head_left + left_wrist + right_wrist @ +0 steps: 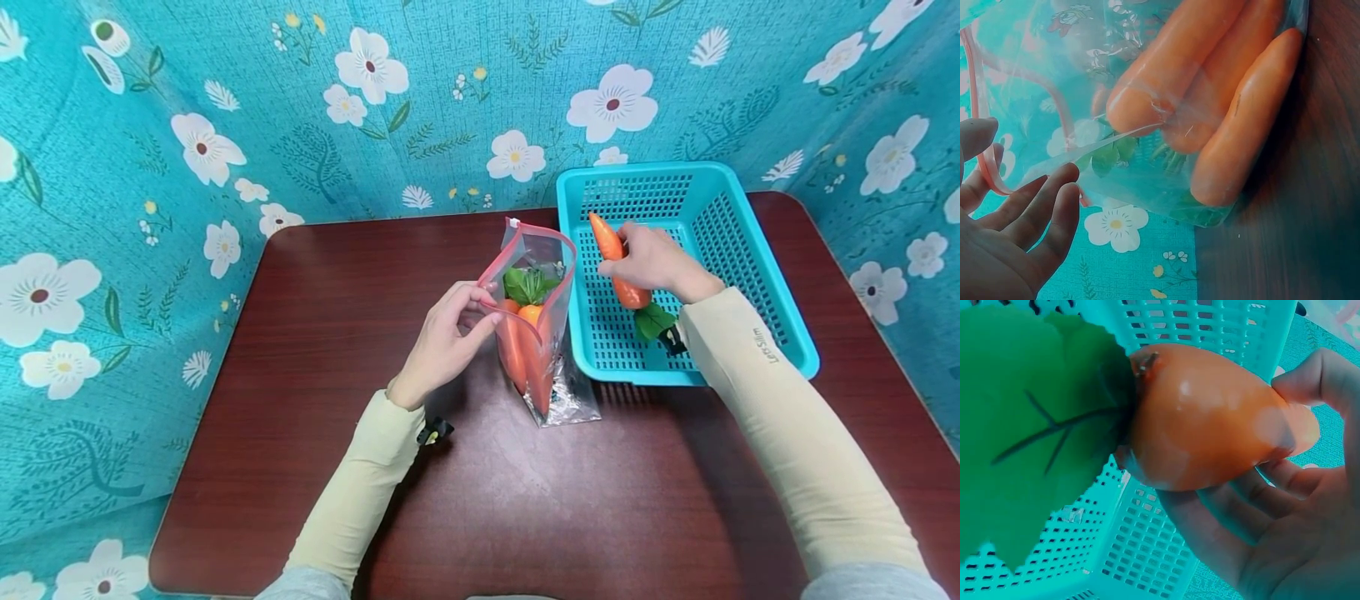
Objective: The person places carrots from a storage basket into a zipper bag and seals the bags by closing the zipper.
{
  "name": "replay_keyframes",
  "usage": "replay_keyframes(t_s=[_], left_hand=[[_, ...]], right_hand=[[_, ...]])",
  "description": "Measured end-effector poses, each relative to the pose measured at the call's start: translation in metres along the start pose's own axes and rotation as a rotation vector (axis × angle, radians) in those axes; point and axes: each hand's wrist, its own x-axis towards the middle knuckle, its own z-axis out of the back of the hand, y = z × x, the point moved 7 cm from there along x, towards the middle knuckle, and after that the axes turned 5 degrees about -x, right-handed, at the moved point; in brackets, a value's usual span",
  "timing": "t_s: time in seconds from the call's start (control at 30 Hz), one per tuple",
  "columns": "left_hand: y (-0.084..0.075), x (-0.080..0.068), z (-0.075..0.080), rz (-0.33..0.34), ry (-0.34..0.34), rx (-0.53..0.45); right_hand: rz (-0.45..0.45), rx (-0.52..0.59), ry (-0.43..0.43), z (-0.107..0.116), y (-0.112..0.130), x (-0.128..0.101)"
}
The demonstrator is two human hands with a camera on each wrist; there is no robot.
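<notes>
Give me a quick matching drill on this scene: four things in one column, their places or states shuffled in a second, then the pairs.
Things:
1. left hand
2. right hand
3. clear bag
4. blue basket

Places or states:
A. stands on the table, mouth open, carrots inside
B. grips a loose carrot over the basket
C. holds the bag's pink rim
D. sits at the table's far right, beside the bag

Pairs: 1-C, 2-B, 3-A, 4-D

The right hand [654,260] hides the carrot's [609,242] middle — its leaf [1029,425] cut off.
</notes>
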Motion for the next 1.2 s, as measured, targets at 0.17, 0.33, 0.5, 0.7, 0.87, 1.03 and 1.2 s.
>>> replay_keyframes(t_s=[0.17,0.33,0.5,0.7,0.87,1.03,1.2], left_hand=[[-0.001,0.0,-0.001,0.004,0.002,-0.003],[-0.001,0.0,0.0,0.009,0.0,-0.003],[0.0,-0.001,-0.001,0.01,-0.002,-0.006],[0.0,0.0,-0.001,0.002,-0.006,-0.01],[0.001,-0.001,0.0,0.005,-0.005,-0.015],[0.0,-0.001,-0.001,0.011,0.003,-0.01],[0.0,-0.001,-0.001,0.01,0.0,-0.01]], right_hand=[[0.001,0.032,-0.03,0.004,0.0,-0.002],[0.028,0.056,-0.102,0.012,0.003,-0.004],[0.049,0.077,-0.19,0.021,0.006,-0.008],[0.071,0.128,-0.305,0.032,0.011,-0.013],[0.064,0.165,-0.336,0.036,0.013,-0.016],[0.052,0.197,-0.378,0.04,0.012,-0.017],[0.056,0.226,-0.476,0.047,0.012,-0.02]])
